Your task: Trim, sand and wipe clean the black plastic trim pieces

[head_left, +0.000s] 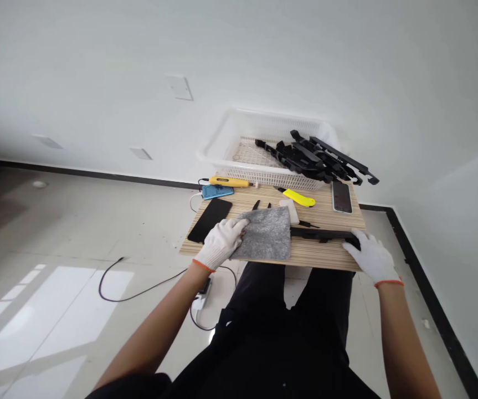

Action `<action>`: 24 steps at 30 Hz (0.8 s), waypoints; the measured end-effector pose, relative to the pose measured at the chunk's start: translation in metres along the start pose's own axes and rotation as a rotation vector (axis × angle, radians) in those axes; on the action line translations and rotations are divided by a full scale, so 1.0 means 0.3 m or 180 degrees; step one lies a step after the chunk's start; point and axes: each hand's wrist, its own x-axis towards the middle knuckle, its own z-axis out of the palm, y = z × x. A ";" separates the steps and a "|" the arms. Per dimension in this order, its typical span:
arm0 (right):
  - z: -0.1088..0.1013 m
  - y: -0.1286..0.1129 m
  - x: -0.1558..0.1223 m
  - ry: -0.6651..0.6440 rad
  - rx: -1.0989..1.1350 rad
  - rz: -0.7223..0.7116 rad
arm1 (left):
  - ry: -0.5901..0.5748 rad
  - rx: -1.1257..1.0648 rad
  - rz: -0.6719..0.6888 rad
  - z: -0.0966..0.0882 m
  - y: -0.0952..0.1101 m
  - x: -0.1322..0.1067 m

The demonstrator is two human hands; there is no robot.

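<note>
Both my hands wear white gloves with orange cuffs. My left hand (222, 243) lies on the left edge of a grey felt pad (266, 234) on a small wooden table (330, 256), fingers curled around the pad's edge. My right hand (369, 255) rests on the right end of a long black plastic part (319, 234) that lies across the table, partly under the pad; its fingers bend over the part.
A white basket (226, 138) at the table's far side holds several black plastic parts (313, 155). Also on the table: a yellow cutter (299, 198), a yellow tool (228, 181), a blue object (217, 192), a black phone (209, 219), a second phone (342, 197). A cable (139, 288) runs over the floor.
</note>
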 end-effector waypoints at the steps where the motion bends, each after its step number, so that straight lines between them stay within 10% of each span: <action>1: 0.008 0.002 -0.008 0.0014 0.0083 0.0001 | -0.0026 0.0060 0.0012 -0.002 -0.003 -0.001; 10: 0.031 0.043 -0.048 -0.0425 0.0396 0.0205 | -0.0501 0.0011 0.0635 -0.067 0.023 -0.019; 24: 0.037 0.061 -0.166 0.0557 0.1863 -0.0251 | -0.0695 -0.0523 0.0924 -0.109 0.148 -0.039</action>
